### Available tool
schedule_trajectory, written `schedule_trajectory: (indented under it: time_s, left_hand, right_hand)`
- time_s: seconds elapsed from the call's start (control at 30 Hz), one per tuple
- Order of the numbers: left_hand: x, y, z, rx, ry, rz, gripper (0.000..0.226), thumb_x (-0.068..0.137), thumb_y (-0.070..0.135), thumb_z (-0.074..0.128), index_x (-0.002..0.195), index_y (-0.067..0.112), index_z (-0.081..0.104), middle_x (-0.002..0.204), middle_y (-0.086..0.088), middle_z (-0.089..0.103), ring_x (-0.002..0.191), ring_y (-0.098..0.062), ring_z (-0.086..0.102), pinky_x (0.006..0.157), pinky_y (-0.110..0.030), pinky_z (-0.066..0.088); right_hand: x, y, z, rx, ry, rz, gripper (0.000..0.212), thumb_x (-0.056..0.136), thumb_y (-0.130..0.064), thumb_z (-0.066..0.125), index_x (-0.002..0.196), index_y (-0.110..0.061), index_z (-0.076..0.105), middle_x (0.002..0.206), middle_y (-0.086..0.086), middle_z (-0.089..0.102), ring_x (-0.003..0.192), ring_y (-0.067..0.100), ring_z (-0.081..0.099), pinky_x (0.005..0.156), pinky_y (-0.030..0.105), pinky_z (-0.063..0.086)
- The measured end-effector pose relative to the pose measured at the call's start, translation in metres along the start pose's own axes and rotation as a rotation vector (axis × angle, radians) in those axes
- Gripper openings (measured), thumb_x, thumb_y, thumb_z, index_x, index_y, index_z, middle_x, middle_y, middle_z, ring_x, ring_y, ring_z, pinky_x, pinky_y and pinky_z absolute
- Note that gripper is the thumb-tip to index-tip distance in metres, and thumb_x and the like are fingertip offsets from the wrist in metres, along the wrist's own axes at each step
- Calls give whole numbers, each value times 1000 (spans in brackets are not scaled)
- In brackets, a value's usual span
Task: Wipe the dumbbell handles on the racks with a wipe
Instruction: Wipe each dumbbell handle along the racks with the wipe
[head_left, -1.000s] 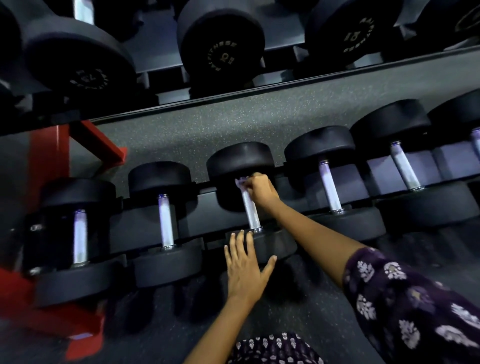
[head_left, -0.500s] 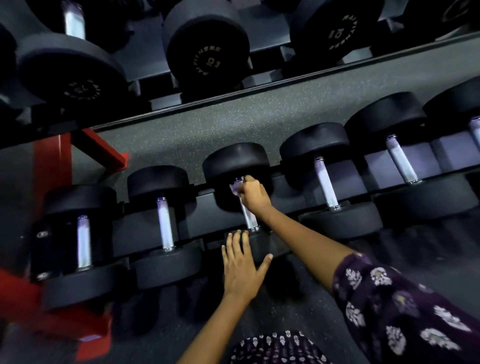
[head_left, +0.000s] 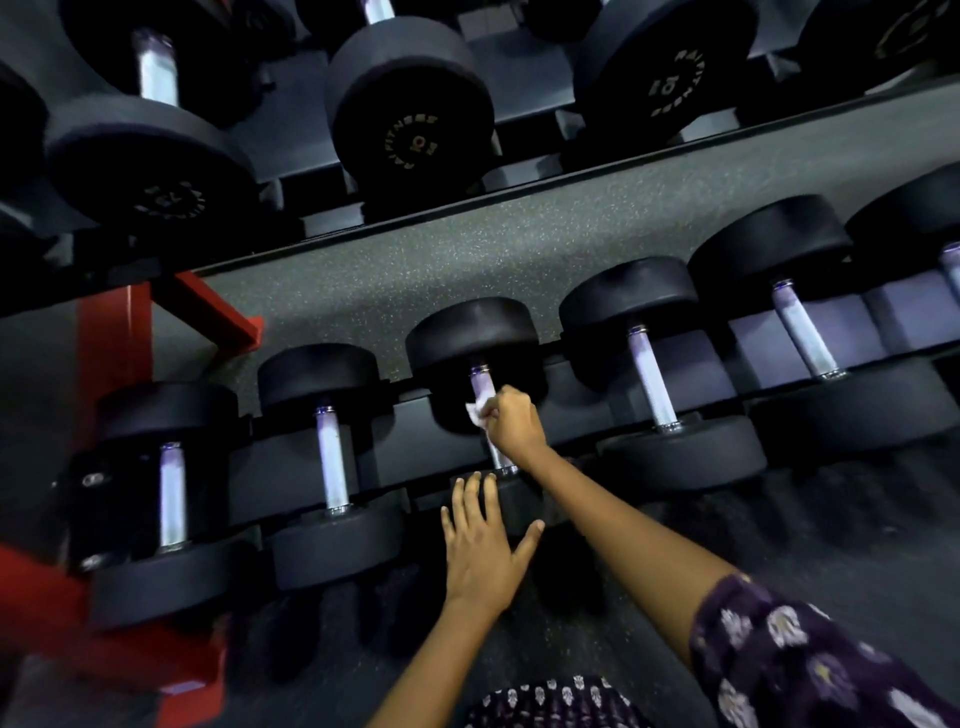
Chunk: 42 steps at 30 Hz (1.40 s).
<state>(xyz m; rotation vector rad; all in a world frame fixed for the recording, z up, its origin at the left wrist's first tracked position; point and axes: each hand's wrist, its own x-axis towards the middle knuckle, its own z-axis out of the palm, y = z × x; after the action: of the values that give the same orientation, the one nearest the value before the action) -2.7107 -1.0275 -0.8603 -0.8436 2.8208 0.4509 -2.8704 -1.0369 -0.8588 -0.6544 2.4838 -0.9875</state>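
A row of black dumbbells with chrome handles lies on the lower rack. My right hand (head_left: 511, 421) grips a white wipe (head_left: 477, 413) around the middle of the chrome handle (head_left: 483, 383) of the third dumbbell from the left. Its far head (head_left: 472, 332) is in full view. My left hand (head_left: 480, 545) rests flat, fingers straight and spread, on the near head (head_left: 524, 506) of that same dumbbell. The part of the handle under my right hand is hidden.
Neighbouring dumbbells lie left (head_left: 330, 457) and right (head_left: 652, 379) of the one I hold. An upper rack tier carries larger dumbbells (head_left: 410, 104). A red frame post (head_left: 111, 338) stands at the left. Speckled rubber floor (head_left: 467, 260) shows between the tiers.
My right hand has slid with the wipe from the far end of the handle toward its middle, baring the top of the handle. My left hand stays on the near head.
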Motion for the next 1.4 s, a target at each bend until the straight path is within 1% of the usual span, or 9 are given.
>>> schedule_trajectory:
  time_s: [0.3, 0.43, 0.63, 0.77, 0.83, 0.9, 0.97, 1.07, 1.4]
  left_hand:
    - [1, 0, 3, -17, -9, -8, 86, 93, 70, 7, 132, 4, 46, 132, -16, 56, 125, -37, 53, 89, -54, 50]
    - [0, -1, 4, -84, -89, 38, 117, 74, 84, -12, 150, 4, 26, 156, -15, 24, 147, -32, 14, 114, -53, 22]
    - [1, -2, 0, -73, -114, 28, 118, 74, 85, -12, 149, 3, 28, 155, -15, 27, 146, -33, 20, 111, -54, 29]
    - [2, -5, 2, 10, -126, 3, 85, 94, 69, 5, 130, 3, 45, 128, -16, 58, 117, -35, 59, 76, -49, 58]
    - [4, -1, -4, 56, -157, -13, 106, 82, 79, -11, 142, 2, 31, 144, -18, 43, 135, -34, 42, 95, -52, 50]
    - [5, 1, -7, 31, -214, -6, 133, 52, 87, -32, 153, 7, 4, 160, -11, 5, 149, -27, 3, 116, -48, 21]
    - [2, 2, -11, 35, -215, -24, 139, 40, 86, -39, 153, 11, -7, 161, -6, -9, 148, -23, -12, 119, -43, 10]
    - [2, 5, -11, 62, -219, -26, 139, 38, 86, -40, 152, 12, -11, 160, -5, -12, 148, -22, -14, 119, -43, 8]
    - [4, 2, -13, 66, -255, -11, 142, 35, 86, -41, 152, 11, -14, 160, -5, -16, 147, -23, -16, 119, -44, 2]
  right_hand:
    - [28, -9, -28, 287, 36, 78, 18, 80, -8, 68, 93, 5, 70, 84, 16, 66, 81, 13, 55, 52, 3, 32]
    - [13, 17, -10, 168, -7, 113, 8, 81, -4, 60, 83, 4, 63, 79, 20, 62, 81, 25, 60, 63, 20, 34]
    - [21, 9, -12, 343, 108, 104, 23, 90, -12, 56, 92, 7, 69, 73, 33, 52, 76, 8, 46, 61, 20, 31]
    - [32, 3, -1, 459, 239, 182, 23, 88, -8, 59, 85, 13, 68, 79, 14, 23, 73, 8, 42, 61, 19, 32]
    - [39, 1, 2, 560, 293, 332, 28, 89, -14, 59, 83, 12, 68, 72, 0, 34, 71, 10, 43, 60, 21, 32]
    - [42, -6, 5, 652, 325, 413, 23, 87, -10, 60, 86, 11, 69, 62, 20, 45, 72, 10, 45, 61, 20, 33]
    - [42, -11, 8, 691, 360, 389, 18, 84, -5, 60, 88, 10, 70, 68, 17, 63, 73, 12, 50, 62, 19, 34]
    - [46, -6, 12, 750, 414, 454, 17, 83, -3, 62, 91, 10, 70, 86, 24, 70, 72, 15, 54, 56, 14, 35]
    - [50, -14, 10, 840, 417, 518, 11, 77, -2, 67, 82, 8, 71, 58, 2, 56, 61, 16, 52, 64, 24, 45]
